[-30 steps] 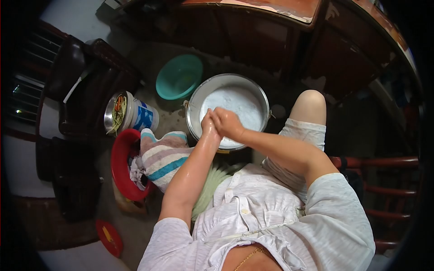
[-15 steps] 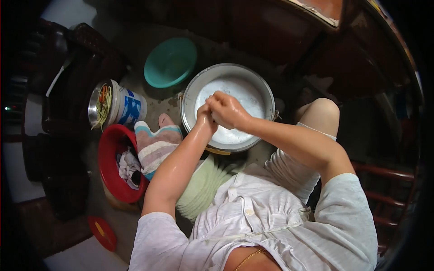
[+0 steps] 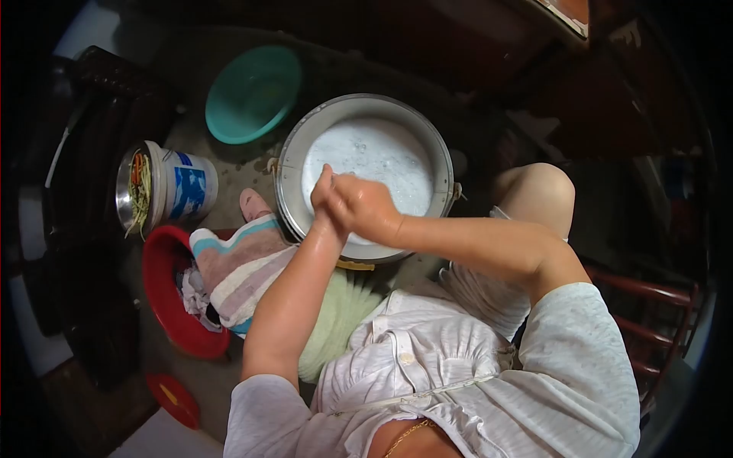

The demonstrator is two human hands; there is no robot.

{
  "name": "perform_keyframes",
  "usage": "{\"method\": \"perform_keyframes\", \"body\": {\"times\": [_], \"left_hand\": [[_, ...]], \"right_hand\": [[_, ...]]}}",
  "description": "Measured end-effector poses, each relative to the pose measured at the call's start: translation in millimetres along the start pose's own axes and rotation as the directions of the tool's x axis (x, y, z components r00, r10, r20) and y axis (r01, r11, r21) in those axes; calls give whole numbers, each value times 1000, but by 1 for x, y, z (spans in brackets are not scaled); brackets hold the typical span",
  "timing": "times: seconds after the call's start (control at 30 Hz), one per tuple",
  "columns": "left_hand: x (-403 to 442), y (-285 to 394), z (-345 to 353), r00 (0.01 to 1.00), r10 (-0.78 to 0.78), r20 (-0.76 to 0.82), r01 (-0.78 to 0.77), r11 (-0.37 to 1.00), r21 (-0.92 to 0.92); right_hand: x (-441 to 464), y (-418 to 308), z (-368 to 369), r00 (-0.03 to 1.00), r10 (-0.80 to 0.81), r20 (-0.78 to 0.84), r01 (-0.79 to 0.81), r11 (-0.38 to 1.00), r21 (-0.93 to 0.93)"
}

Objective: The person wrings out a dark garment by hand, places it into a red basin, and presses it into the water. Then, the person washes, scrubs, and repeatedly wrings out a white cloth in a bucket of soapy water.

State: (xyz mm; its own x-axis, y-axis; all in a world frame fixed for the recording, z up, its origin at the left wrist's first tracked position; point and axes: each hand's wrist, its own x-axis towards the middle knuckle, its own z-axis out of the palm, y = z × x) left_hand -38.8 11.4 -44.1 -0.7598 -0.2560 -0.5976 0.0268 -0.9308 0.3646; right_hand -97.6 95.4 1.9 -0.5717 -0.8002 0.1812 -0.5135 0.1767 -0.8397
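A round metal pot (image 3: 441,156) holds white, foamy water. Over its near left part my two hands are pressed together, wet. My left hand (image 3: 325,204) is closed, mostly covered by the other, and what it holds, if anything, is hidden. My right hand (image 3: 366,208) is wrapped over it with bent fingers; nothing can be made out between them. A striped towel (image 3: 244,263) lies beside my left forearm, over the edge of a red basin (image 3: 164,294) with crumpled cloth in it.
A green basin (image 3: 253,95) stands beyond the pot at the left. Near it are a white and blue bucket (image 3: 189,185) and a metal bowl (image 3: 126,191) of vegetable scraps. A red chair (image 3: 641,286) is at the right, a dark wooden cabinet (image 3: 458,46) at the back.
The view has shifted, so the pot and basins appear further left. My hands stay clasped above the pot, with the right hand now turned and wrapped further over the left.
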Motion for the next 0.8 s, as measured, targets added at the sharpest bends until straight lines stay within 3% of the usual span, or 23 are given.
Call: {"method": "perform_keyframes", "body": {"times": [0.03, 0.1, 0.17, 0.2, 0.23, 0.27, 0.3, 0.33, 0.4, 0.43, 0.5, 0.57, 0.7, 0.77, 0.8], "left_hand": [[-2, -2, 13, 984, 31, -177, -29, 999, 15], [14, -12, -27, 999, 2, -34, -2, 1000, -15], [-6, -15, 35, 947, 89, -308, -87, 996, 18], [6, -19, 21, 958, 25, -286, -34, 999, -28], [6, -17, 26, 958, 29, -286, -39, 999, -30], [4, -13, 30, 961, 41, -272, -44, 999, -6], [3, -8, 34, 964, 53, -259, -49, 999, 21], [2, -5, 36, 948, 90, -304, -91, 996, 11], [0, 4, 34, 956, 91, -278, -102, 995, -24], [-2, 9, 35, 965, 92, -245, -109, 992, -59], [-4, 14, 33, 973, 101, -207, -117, 991, -64], [7, 11, 19, 900, 312, -304, -275, 948, 159], [8, 10, 13, 889, 334, -313, -288, 940, 184], [3, 7, 20, 854, 422, -304, -308, 881, 359], [-2, 6, 28, 853, 427, -301, -312, 879, 362]], "right_hand": [[-5, -5, -2, 996, -89, 17, 89, 996, 3], [-6, 0, -2, 998, -54, 29, 53, 998, 15], [4, 22, 0, 991, 131, 12, -132, 991, 38], [15, 33, -4, 944, 318, 87, -322, 946, 32], [23, 49, -2, 910, 413, 29, -414, 907, 74], [26, 64, 0, 846, 523, 101, -533, 824, 192], [30, 65, -3, 768, 613, 186, -638, 710, 297], [31, 65, -5, 770, 608, 193, -636, 711, 300], [28, 61, -13, 542, 711, 448, -765, 195, 614], [26, 61, -18, 545, 704, 455, -767, 199, 610], [24, 63, -30, 529, 583, 616, -808, 126, 576], [22, 58, -41, 552, 542, 633, -807, 159, 568], [23, 52, -52, 589, 437, 680, -801, 202, 563], [23, 52, -52, 616, 382, 690, -787, 246, 566], [23, 48, -51, 646, 413, 642, -759, 260, 597]]}}
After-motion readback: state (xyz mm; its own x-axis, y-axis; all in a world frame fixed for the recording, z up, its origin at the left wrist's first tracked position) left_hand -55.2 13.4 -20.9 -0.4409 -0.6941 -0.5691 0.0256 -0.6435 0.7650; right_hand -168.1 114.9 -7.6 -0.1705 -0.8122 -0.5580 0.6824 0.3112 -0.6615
